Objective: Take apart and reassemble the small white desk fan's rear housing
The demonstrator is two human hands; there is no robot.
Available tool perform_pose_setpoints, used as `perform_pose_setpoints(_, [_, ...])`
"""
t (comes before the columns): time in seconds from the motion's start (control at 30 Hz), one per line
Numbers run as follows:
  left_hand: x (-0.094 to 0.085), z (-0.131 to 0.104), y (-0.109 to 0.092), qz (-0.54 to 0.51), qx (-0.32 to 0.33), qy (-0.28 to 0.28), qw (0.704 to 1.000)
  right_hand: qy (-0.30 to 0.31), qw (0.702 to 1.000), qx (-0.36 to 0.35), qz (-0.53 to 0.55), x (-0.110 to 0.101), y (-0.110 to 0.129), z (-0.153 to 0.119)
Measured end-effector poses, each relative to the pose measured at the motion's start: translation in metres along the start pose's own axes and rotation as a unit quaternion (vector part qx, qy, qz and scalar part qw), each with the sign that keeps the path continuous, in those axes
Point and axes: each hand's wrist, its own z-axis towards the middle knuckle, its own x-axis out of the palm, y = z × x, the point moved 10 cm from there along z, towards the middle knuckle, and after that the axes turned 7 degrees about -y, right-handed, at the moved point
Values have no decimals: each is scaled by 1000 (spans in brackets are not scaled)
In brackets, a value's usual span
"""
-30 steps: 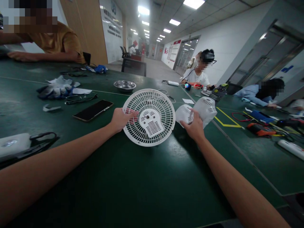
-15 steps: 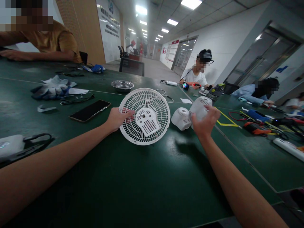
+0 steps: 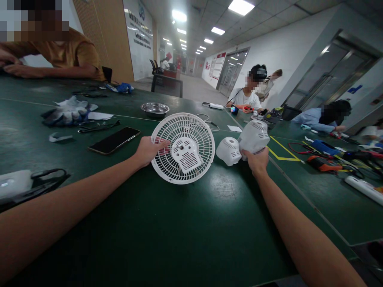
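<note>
Hand (image 3: 147, 151) grips round, slotted white plastic grille (image 3: 183, 148)

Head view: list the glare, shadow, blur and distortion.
Head view: ceiling lights glare overhead; the green table shows a pale reflection and a dark shadow beside the right forearm; the far hallway is hazy; the right-hand doors lean steeply.

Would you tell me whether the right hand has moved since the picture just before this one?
Yes: judged against the yellow tape marking, the right hand now sits lower in the view.
</note>
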Motion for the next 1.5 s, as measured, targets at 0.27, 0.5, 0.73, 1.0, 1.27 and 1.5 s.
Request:
perform_pose_setpoints(0.27, [0,0,-1,-8,-6,-7,1000,-62,986,-105,113,-26,68,-15])
perform_pose_setpoints(0.5, [1,-5,-7,7,3,-5,1000,79,989,-127,-12,11,82,-55])
perform_pose_setpoints(0.73, [0,0,-1,-9,0,-7,1000,38,993,-104,31,4,62,-31])
perform_pose_setpoints(1.0, [-1,0,-1,-25,-8,-11,1000,12,996,-63,61,-7,3,22])
perform_pose_setpoints(1.27, [-2,3,4,-30,-3,-2,1000,-20,989,-123,85,-16,21,24])
perform_pose_setpoints(1.5, [-2,0,0,-14,-5,-6,1000,-22,980,-119,159,-15,16,35])
